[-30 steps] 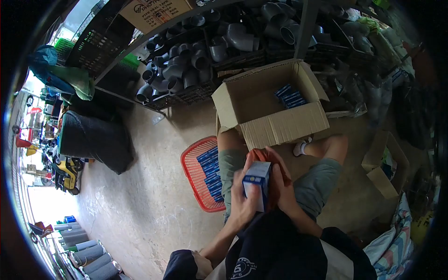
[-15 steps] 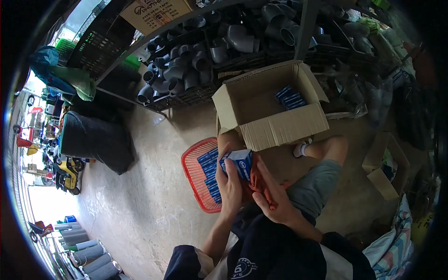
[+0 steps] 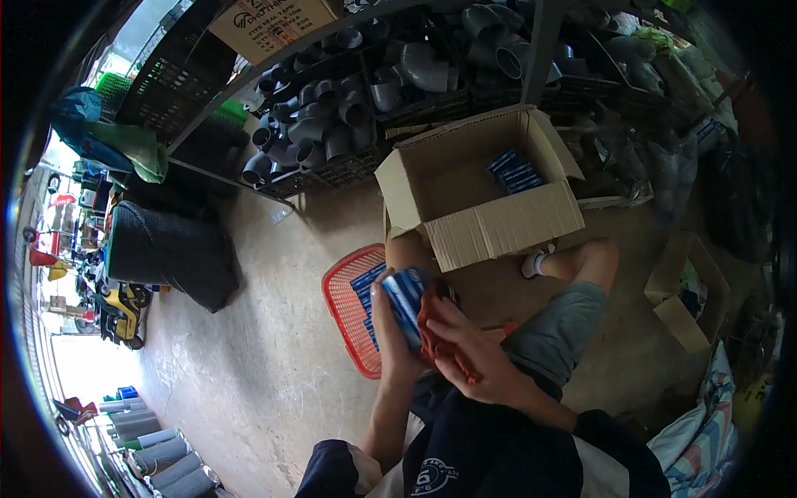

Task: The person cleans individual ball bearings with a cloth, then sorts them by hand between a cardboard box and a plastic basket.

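My left hand (image 3: 393, 336) grips a blue and white box (image 3: 404, 300) above the right side of the red basket. Pressed against the box's right side is a red cloth (image 3: 432, 328), which my right hand (image 3: 477, 353) holds. Blue boxes (image 3: 362, 290) lie in rows inside the red basket (image 3: 336, 311). Beyond my hands, an open cardboard box (image 3: 506, 228) holds several small blue packs (image 3: 516, 173).
Crates of grey pipe elbows (image 3: 320, 124) line the back below a metal frame. A smaller open carton (image 3: 681, 311) and a striped sack (image 3: 706, 423) are at the right. A dark roll (image 3: 166, 249) stands at the left.
The blue and white box has turned in my left hand and shifted slightly left, showing a striped side. My right hand and the red cloth have moved a little left.
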`<state>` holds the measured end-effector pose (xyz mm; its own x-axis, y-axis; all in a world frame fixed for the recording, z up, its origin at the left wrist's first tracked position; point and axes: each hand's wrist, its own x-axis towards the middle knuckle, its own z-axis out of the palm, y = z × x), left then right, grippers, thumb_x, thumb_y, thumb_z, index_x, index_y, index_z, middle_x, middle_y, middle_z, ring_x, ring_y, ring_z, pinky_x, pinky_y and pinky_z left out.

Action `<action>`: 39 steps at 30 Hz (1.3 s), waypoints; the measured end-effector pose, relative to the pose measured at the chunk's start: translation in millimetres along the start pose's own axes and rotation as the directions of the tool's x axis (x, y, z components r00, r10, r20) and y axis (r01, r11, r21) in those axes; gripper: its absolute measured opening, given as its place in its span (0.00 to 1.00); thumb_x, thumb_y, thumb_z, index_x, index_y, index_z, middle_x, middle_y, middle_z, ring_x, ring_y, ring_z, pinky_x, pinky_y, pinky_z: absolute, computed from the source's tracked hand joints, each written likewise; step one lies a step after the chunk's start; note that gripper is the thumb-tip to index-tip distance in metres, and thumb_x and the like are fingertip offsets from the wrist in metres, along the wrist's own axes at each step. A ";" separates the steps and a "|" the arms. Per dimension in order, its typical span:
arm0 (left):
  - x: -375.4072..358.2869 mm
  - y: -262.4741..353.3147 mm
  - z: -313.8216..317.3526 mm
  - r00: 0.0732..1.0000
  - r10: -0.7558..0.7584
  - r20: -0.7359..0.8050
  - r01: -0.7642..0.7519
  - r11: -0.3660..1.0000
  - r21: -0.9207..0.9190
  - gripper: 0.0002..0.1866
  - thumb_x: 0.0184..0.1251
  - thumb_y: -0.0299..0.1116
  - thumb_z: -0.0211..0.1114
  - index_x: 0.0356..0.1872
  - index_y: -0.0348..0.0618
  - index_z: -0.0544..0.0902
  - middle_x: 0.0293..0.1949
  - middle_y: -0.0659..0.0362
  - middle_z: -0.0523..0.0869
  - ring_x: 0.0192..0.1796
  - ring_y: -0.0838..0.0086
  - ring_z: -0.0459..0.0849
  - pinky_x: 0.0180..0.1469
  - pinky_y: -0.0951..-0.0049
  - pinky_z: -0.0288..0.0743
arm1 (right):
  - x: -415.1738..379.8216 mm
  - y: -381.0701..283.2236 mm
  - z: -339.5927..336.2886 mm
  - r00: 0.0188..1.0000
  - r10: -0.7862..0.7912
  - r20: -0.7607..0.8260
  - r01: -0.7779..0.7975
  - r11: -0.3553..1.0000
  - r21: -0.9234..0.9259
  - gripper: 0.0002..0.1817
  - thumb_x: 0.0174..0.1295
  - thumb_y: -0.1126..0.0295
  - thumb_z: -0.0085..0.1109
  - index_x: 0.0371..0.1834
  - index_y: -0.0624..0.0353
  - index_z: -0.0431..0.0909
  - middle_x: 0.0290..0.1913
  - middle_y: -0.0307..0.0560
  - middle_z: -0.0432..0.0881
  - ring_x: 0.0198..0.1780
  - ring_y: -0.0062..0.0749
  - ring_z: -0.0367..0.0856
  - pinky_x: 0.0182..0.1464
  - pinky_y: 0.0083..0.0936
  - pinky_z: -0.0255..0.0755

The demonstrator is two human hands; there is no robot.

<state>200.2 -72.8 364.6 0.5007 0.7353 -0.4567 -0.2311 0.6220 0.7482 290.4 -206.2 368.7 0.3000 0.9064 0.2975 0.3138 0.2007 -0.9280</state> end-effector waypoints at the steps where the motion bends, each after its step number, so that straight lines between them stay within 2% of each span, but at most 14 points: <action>1: 1.7 6.3 3.7 0.999 -0.047 -0.023 0.045 0.996 -0.078 0.24 0.85 0.49 0.44 0.67 0.43 0.70 0.57 0.51 0.79 0.56 0.68 0.81 0.59 0.67 0.78 | -0.9 -1.0 1.1 1.000 0.010 -0.019 -0.010 1.000 0.012 0.34 0.68 0.72 0.62 0.77 0.60 0.61 0.80 0.64 0.55 0.80 0.59 0.56 0.77 0.46 0.57; 2: -7.1 7.7 12.5 0.990 0.130 -0.056 -0.117 0.975 0.189 0.23 0.85 0.47 0.45 0.67 0.41 0.70 0.57 0.51 0.78 0.58 0.69 0.80 0.60 0.69 0.75 | -1.2 -2.3 1.2 0.999 0.019 -0.036 -0.018 1.000 0.022 0.34 0.68 0.73 0.62 0.77 0.60 0.61 0.80 0.64 0.54 0.80 0.59 0.55 0.77 0.46 0.57; 6: -20.9 -21.9 3.5 0.983 0.181 0.014 -0.162 0.843 0.512 0.20 0.85 0.40 0.48 0.65 0.37 0.71 0.59 0.51 0.77 0.62 0.67 0.75 0.67 0.69 0.66 | 16.1 -12.5 -13.8 0.994 0.060 -0.089 -0.058 0.998 0.022 0.34 0.68 0.75 0.60 0.77 0.62 0.61 0.80 0.66 0.53 0.81 0.61 0.53 0.78 0.47 0.55; 10: -26.2 -16.2 5.3 0.952 0.279 0.124 -0.302 0.797 0.523 0.19 0.85 0.39 0.48 0.65 0.37 0.71 0.59 0.50 0.77 0.62 0.67 0.75 0.67 0.68 0.66 | 8.5 -22.9 -8.9 0.997 0.035 -0.074 -0.039 0.998 -0.048 0.35 0.67 0.75 0.60 0.78 0.62 0.60 0.80 0.67 0.53 0.82 0.60 0.51 0.79 0.47 0.52; 14: -25.8 13.9 29.4 0.977 0.200 -0.078 -0.164 0.930 0.328 0.19 0.82 0.35 0.51 0.66 0.38 0.70 0.57 0.49 0.78 0.61 0.66 0.76 0.66 0.68 0.68 | -11.1 -17.5 -7.5 0.998 0.058 0.009 -0.057 0.997 -0.054 0.35 0.67 0.75 0.59 0.78 0.64 0.59 0.80 0.67 0.52 0.82 0.60 0.49 0.79 0.46 0.50; 18: -29.8 -25.6 8.8 0.942 0.324 0.094 -0.306 0.704 0.641 0.18 0.80 0.32 0.53 0.64 0.35 0.72 0.59 0.48 0.78 0.63 0.65 0.76 0.67 0.67 0.66 | 2.5 -8.9 -13.9 0.990 0.091 -0.111 -0.079 0.991 0.104 0.36 0.67 0.76 0.58 0.78 0.65 0.58 0.80 0.67 0.53 0.82 0.61 0.50 0.79 0.46 0.51; 19: -34.4 -30.0 13.3 0.958 0.280 0.054 -0.260 0.778 0.573 0.17 0.79 0.31 0.52 0.63 0.35 0.73 0.58 0.49 0.78 0.63 0.64 0.76 0.68 0.68 0.66 | 5.5 -8.4 -14.0 0.992 0.069 -0.108 -0.063 0.996 0.065 0.36 0.67 0.76 0.58 0.78 0.65 0.57 0.80 0.66 0.53 0.82 0.60 0.51 0.79 0.45 0.51; 24: -15.8 -14.0 5.6 0.951 0.308 -0.001 -0.267 0.827 0.495 0.20 0.85 0.44 0.47 0.63 0.39 0.73 0.55 0.53 0.80 0.57 0.67 0.80 0.62 0.69 0.72 | 0.4 -16.1 -9.4 1.000 0.005 0.012 -0.004 0.997 -0.082 0.36 0.66 0.76 0.56 0.78 0.67 0.57 0.79 0.66 0.55 0.82 0.56 0.52 0.79 0.46 0.52; 27: -6.5 5.1 9.8 0.941 0.275 -0.195 -0.235 0.951 0.203 0.23 0.86 0.49 0.44 0.64 0.40 0.72 0.51 0.54 0.81 0.50 0.73 0.82 0.55 0.71 0.78 | -12.9 -11.3 -17.0 0.993 0.004 0.121 -0.005 1.000 0.001 0.34 0.66 0.77 0.53 0.77 0.68 0.59 0.78 0.63 0.61 0.80 0.50 0.58 0.78 0.42 0.55; 30: -1.8 10.6 1.5 0.936 0.340 -0.092 -0.326 0.935 0.142 0.26 0.84 0.53 0.45 0.66 0.44 0.72 0.47 0.55 0.81 0.47 0.73 0.83 0.50 0.72 0.80 | -42.8 10.9 -16.8 0.909 0.406 0.092 -0.367 0.679 0.636 0.34 0.67 0.74 0.52 0.77 0.67 0.60 0.76 0.58 0.65 0.78 0.42 0.62 0.77 0.37 0.55; 31: -1.7 11.1 0.3 0.932 0.358 -0.052 -0.350 0.928 0.127 0.26 0.83 0.54 0.45 0.66 0.45 0.72 0.47 0.55 0.81 0.47 0.72 0.84 0.51 0.71 0.80 | -42.8 15.4 -15.2 0.914 0.404 0.032 -0.309 0.643 0.701 0.33 0.68 0.72 0.52 0.78 0.66 0.60 0.76 0.56 0.65 0.77 0.40 0.62 0.77 0.35 0.54; 33: -1.0 -0.5 -10.7 0.902 0.388 0.188 -0.431 0.811 0.395 0.27 0.81 0.50 0.51 0.68 0.41 0.72 0.54 0.54 0.78 0.56 0.67 0.79 0.61 0.68 0.73 | -39.1 19.1 -14.3 0.906 0.414 -0.088 -0.178 0.563 0.807 0.33 0.70 0.68 0.52 0.78 0.65 0.60 0.76 0.52 0.65 0.76 0.36 0.63 0.77 0.33 0.52; 35: -9.7 -7.3 3.0 0.821 0.337 0.461 -0.571 0.461 0.679 0.27 0.80 0.47 0.53 0.69 0.39 0.71 0.59 0.53 0.75 0.61 0.66 0.75 0.66 0.68 0.68 | -31.3 9.7 -10.0 0.886 0.434 -0.163 -0.105 0.532 0.840 0.33 0.72 0.63 0.51 0.78 0.65 0.59 0.77 0.53 0.63 0.77 0.37 0.61 0.78 0.33 0.50; 39: -27.4 -14.9 33.3 0.929 0.216 0.299 -0.358 0.724 0.590 0.29 0.81 0.42 0.47 0.77 0.42 0.60 0.72 0.49 0.68 0.73 0.60 0.67 0.76 0.62 0.55 | -26.4 20.3 -16.8 0.887 0.377 -0.268 -0.045 0.648 0.760 0.32 0.77 0.62 0.48 0.79 0.65 0.57 0.80 0.53 0.58 0.79 0.38 0.57 0.80 0.33 0.47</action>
<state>217.8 -111.2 382.0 0.6649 0.7374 -0.1189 0.1453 0.0284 0.9890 304.0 -232.3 345.7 0.6260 0.7794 -0.0258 -0.4949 0.3715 -0.7855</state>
